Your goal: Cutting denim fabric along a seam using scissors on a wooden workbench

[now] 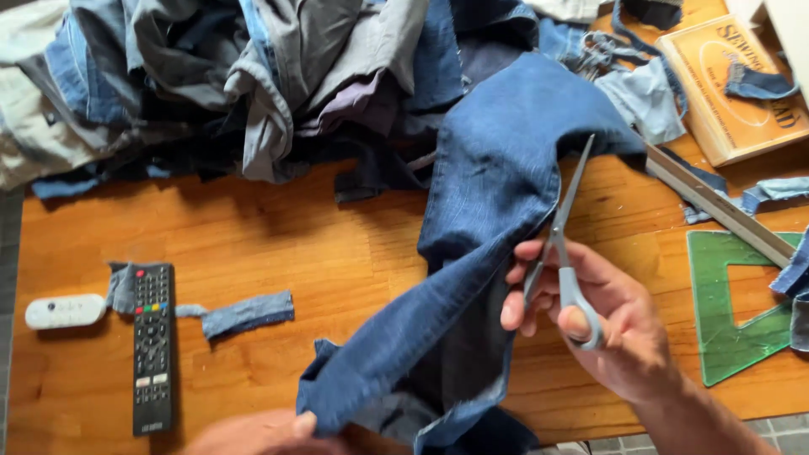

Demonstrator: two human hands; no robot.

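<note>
A dark blue denim piece [493, 177], part of a pair of jeans, stretches from the table's back down to the front edge. My right hand [602, 324] grips grey-handled scissors [563, 244], blades closed and pointing up along the denim's right edge. My left hand [265, 431], at the bottom edge of the view, pinches the denim's lower corner and holds it taut.
A heap of jeans and grey garments [253, 76] covers the back of the wooden table [337, 253]. A black remote [152, 345], a white remote [65, 311] and a denim strip [246, 313] lie left. A green set square [742, 303], a long ruler [716, 206] and a wooden box [737, 84] sit right.
</note>
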